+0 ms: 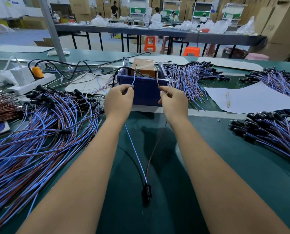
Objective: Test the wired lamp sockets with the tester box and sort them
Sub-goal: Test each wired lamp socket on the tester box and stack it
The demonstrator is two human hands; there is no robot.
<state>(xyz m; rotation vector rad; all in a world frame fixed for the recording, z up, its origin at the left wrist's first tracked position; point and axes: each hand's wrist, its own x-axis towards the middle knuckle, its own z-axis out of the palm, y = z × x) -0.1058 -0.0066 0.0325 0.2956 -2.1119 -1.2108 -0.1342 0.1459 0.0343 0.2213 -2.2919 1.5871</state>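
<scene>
Each hand pinches one lead of a single socket: the left hand (pixel 118 98) holds the blue wire (pixel 135 150) between thumb and fingertips, and the right hand (pixel 173 101) holds the brown wire (pixel 155 146) the same way. Both stripped ends are raised toward the tester (pixel 143 67), an orange box sitting in a blue bin (pixel 141 90), seemingly to touch its two contacts at once; whether they touch cannot be told. The wires are spread apart, probably so the bare tips stay off each other. The black socket (pixel 146 191) hangs low between the forearms above the green worktop (pixel 208 166), free of the piles. A heap of wired sockets (pixel 39 132) lies to the left, and other bundles (pixel 272 132) lie to the right, likely the sorted groups.
</scene>
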